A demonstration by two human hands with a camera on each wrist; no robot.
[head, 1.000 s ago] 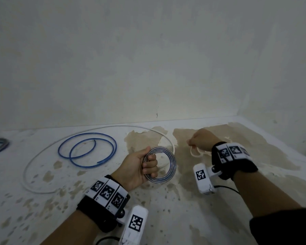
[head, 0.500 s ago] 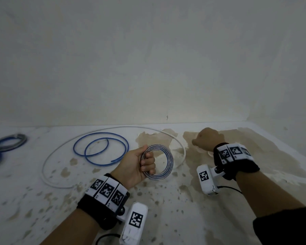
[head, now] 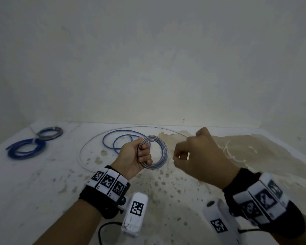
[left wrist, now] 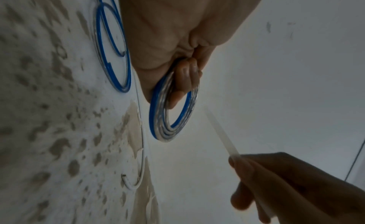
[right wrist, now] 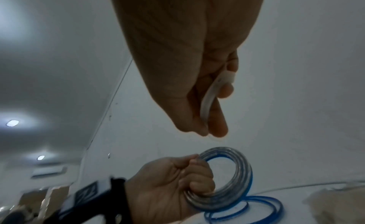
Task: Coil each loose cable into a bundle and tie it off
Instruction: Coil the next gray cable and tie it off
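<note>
My left hand (head: 132, 156) grips a coiled clear cable bundle (head: 163, 152) and holds it upright above the stained table; the same bundle (left wrist: 173, 118) (right wrist: 233, 180) shows a blue strand among its turns. Just right of it my right hand (head: 200, 156) pinches a white cable tie (left wrist: 221, 130) between thumb and fingers, its free end pointing toward the coil. In the right wrist view the cable tie (right wrist: 209, 99) curves through the curled fingers. A loose blue cable (head: 124, 138) and a long white cable (head: 85, 152) lie on the table behind the coil.
Two tied bundles lie at the far left: a dark blue one (head: 25, 149) and a grey-blue one (head: 49, 132). Spare white ties (head: 231, 152) lie on the brown stained patch at the right. A wall stands close behind the table's (head: 42, 191) far edge.
My right hand left the stained patch at the right and came back toward the coil with a white tie. My left hand lifted the coil a little. The head view swung left.
</note>
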